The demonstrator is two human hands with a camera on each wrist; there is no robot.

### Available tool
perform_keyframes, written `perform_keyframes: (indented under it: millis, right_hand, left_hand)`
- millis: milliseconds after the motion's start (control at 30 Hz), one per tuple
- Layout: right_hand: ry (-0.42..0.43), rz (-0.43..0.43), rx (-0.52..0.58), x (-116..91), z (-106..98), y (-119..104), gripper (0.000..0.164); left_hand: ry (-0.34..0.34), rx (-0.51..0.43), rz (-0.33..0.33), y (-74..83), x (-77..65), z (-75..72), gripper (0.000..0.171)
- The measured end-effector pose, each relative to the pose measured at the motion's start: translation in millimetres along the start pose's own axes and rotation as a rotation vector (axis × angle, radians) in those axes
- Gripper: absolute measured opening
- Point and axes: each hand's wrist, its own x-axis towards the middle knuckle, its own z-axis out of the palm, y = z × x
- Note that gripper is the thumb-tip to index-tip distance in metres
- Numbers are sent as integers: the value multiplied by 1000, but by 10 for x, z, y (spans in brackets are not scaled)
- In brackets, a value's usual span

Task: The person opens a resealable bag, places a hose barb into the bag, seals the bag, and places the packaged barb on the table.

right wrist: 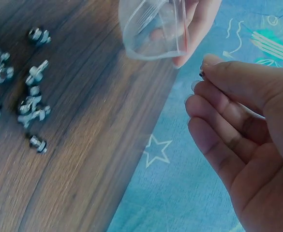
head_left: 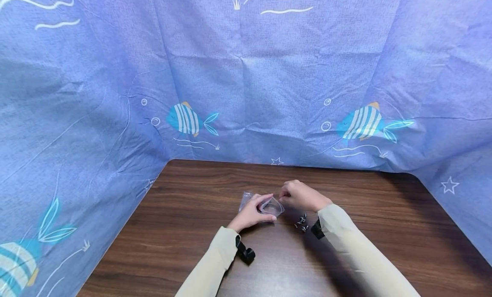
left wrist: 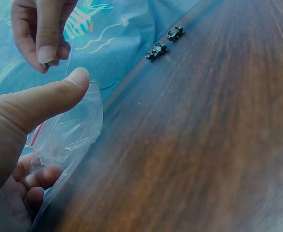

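My left hand (head_left: pixel 251 213) holds a clear zip bag (left wrist: pixel 76 123) with its mouth spread, thumb on one side and fingers curled at the other. A red line runs along the bag's seal. Flat clear plastic (head_left: pixel 244 199) also shows left of that hand; whether it belongs to the same bag I cannot tell. Close to the bag's mouth, my right hand (head_left: pixel 301 195) pinches a tiny piece (right wrist: pixel 202 74) between thumb and forefinger. Mostly hidden by the fingertips, it shows only a dark end. Small metal screws with dark washers (right wrist: pixel 32 108) lie loose on the table, near the right wrist.
The dark wood-grain table (head_left: pixel 184 211) carries the work. Blue fabric printed with fish (head_left: pixel 269 83) hangs behind it and along the sides. A black strap with a camera mount (head_left: pixel 245 252) sits on the left wrist, another black strap (head_left: pixel 317 229) on the right.
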Motion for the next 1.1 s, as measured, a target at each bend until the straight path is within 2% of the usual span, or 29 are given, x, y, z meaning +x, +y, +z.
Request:
perform_keyframes:
  millis: [233,567,867,1100]
  right_hand:
    - [-18,-25,-11,44,17,-64,6]
    - [-32,-42,-13,53,46,-38,4]
    - [-29,-56,-20,-42,64,82,4]
    - [-60,-11,25,-162,80,206,5]
  left_hand:
    - [-2,-2,-8,4,-6,4,73]
    - [0,-22,-15,16,-2,1,73]
    - [13,-17,-6,-3,10,5,73]
    - [14,-10,-1,-17,20,21,73]
